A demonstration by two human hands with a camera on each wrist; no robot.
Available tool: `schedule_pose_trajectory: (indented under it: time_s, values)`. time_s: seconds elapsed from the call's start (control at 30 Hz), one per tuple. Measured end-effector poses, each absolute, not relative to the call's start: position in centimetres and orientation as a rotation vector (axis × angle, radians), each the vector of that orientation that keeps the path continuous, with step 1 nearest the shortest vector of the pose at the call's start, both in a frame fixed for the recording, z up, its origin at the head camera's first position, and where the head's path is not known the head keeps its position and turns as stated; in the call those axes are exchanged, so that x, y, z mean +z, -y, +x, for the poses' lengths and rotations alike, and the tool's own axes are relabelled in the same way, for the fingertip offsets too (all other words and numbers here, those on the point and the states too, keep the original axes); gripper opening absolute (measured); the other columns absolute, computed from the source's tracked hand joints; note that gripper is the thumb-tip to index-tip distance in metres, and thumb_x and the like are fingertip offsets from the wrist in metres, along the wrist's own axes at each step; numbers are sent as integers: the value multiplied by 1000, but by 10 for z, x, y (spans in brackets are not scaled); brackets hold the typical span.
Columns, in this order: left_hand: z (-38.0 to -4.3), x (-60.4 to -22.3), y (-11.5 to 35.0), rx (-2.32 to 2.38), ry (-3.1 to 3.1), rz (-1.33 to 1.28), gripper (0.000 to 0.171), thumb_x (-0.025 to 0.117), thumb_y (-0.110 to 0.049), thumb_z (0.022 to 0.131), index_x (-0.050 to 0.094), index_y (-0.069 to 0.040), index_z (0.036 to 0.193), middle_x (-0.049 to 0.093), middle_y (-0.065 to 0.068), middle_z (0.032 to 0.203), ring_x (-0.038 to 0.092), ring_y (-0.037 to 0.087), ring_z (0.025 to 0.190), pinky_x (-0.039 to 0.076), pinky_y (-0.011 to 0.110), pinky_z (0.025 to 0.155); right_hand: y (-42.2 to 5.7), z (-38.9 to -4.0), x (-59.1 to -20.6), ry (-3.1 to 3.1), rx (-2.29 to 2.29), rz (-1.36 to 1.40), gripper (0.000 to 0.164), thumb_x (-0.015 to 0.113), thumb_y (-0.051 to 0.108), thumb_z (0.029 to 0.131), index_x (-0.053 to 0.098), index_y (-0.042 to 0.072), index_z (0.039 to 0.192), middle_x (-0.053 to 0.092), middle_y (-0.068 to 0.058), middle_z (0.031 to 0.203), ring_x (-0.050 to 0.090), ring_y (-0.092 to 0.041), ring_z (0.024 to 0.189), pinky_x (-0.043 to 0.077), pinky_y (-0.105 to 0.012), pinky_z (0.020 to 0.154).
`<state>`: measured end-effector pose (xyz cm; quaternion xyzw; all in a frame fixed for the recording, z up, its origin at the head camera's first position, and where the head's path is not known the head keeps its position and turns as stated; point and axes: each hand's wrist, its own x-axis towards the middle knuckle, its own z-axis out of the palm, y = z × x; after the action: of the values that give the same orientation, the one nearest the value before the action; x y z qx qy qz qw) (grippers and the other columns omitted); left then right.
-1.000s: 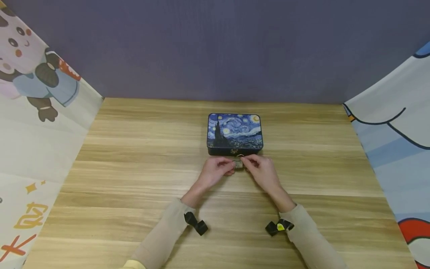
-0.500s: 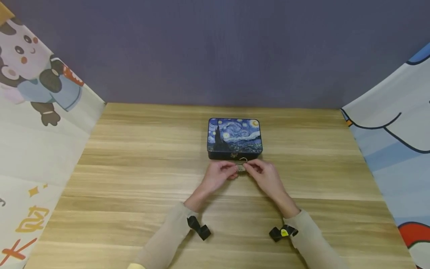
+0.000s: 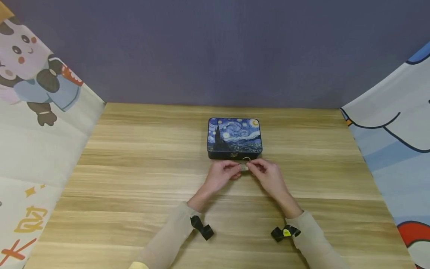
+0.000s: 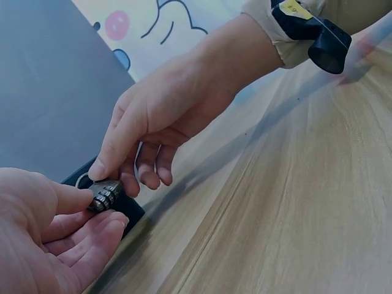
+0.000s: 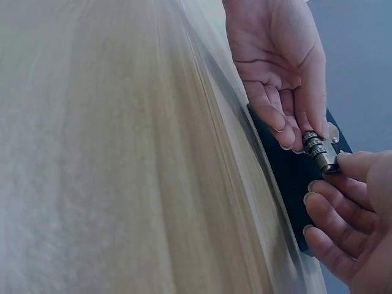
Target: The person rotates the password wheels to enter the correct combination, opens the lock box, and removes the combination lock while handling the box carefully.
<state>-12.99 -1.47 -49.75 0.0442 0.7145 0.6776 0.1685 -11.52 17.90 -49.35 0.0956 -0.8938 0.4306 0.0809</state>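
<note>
A small metal combination padlock (image 3: 244, 168) is held between both hands, just in front of a dark tin box (image 3: 234, 135) with a starry night painting on its lid. Its curved shackle (image 3: 246, 158) points up toward the box. My left hand (image 3: 219, 175) pinches one end of the padlock between thumb and fingers. At the other end, my right hand (image 3: 270, 179) pinches it with thumb and forefinger. The left wrist view shows the ridged number dials (image 4: 106, 197) between the hands, and the right wrist view shows the padlock body (image 5: 320, 153) from the opposite side.
The lidded box has a small brass clasp (image 3: 234, 154) on its front side. Wood-grain table (image 3: 134, 179) lies beneath. A dark blue-grey panel (image 3: 215, 52) stands behind, with cartoon-printed sheets (image 3: 50, 149) along the sides. Black wrist cameras (image 3: 202, 228) are strapped on both sleeves.
Both hands have shifted slightly right with the padlock, away from the clasp, and the shackle shows more plainly. The head view has tilted a little. The box stays in place.
</note>
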Motion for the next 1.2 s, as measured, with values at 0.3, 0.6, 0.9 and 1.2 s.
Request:
schedule_pose_trajectory:
  time_s: [0.3,0.6,0.9,1.2]
  values:
    - [-128,-498,6,1952,-2093,77,19,73,-7,95,75,7,108,76,22,99,77,30,82,66,29,74,-183,-112,-492,2674,1309,256,13,75,11,96,77,-1,100,76,-10,86,66,-16,72,54,-19,62]
    - [-128,-499,0,2013,-2052,-14,17,77,-6,92,75,6,105,76,22,91,76,32,79,66,32,72,-188,-111,-495,2656,1290,242,13,75,10,96,77,-2,99,77,-13,88,68,-17,72,55,-17,63]
    - [-128,-501,-6,2039,-2018,18,17,77,-3,92,74,8,105,76,22,92,77,32,80,66,31,73,-195,-109,-499,2592,1314,257,9,76,4,93,77,-3,98,77,-15,88,67,-11,71,54,-11,63]
    - [-125,-500,-13,1948,-2081,140,22,73,-8,96,75,6,113,77,21,101,77,32,90,65,26,77,-204,-107,-499,2591,1324,184,11,74,3,95,76,-6,98,76,-19,87,68,-14,68,52,-7,61]
